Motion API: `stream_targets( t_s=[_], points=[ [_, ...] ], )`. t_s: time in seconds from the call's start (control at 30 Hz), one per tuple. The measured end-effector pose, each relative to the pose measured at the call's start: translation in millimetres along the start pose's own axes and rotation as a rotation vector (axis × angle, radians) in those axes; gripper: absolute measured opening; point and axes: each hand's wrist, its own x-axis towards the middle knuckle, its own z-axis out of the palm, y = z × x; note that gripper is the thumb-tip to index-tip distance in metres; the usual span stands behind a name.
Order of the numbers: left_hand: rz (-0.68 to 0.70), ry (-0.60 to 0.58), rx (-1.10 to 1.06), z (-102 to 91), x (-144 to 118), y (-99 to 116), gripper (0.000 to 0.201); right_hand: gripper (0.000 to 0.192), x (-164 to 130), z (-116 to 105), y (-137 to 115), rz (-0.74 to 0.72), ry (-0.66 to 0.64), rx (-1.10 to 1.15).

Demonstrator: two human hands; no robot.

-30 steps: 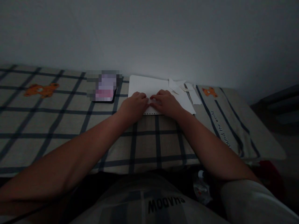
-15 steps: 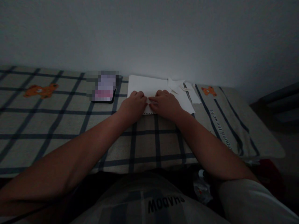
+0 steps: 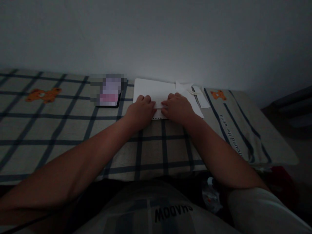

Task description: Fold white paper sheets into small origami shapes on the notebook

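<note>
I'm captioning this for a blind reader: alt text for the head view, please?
Both hands, left hand and right hand, press on a white notebook on a plaid cloth. Paper scraps lie right, a dark phone left.

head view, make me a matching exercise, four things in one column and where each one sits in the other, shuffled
Things:
1. left hand
2. dark phone
3. paper scraps
4. orange bear print

Places:
A. on the checked cloth, left of the white notebook
B. on the cloth, far right near the wall
C. pressing on the notebook beside the right hand
D. at the notebook's far right corner

Pairs: 1-C, 2-A, 3-D, 4-B
</note>
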Motion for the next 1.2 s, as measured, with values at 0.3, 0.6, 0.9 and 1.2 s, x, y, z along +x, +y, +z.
stream_targets(
  t_s=[0.3,0.6,0.9,1.2],
  points=[
    [-0.024,0.055,-0.041,3.3,-0.5,-0.2,0.034,0.034,2.6,5.2,10.6,-0.034,0.014,0.050],
    [0.127,0.121,-0.178,20.7,4.7,-11.3,0.039,0.039,8.2,15.6,9.5,-0.088,0.003,0.246],
    [0.112,0.110,-0.112,18.4,3.8,-8.0,0.040,0.037,2.1,7.3,-1.5,-0.036,0.032,0.129],
    [0.091,0.086,-0.091,16.6,4.4,-6.9,0.040,0.041,2.3,5.1,6.0,0.015,0.016,0.033]
  ],
)
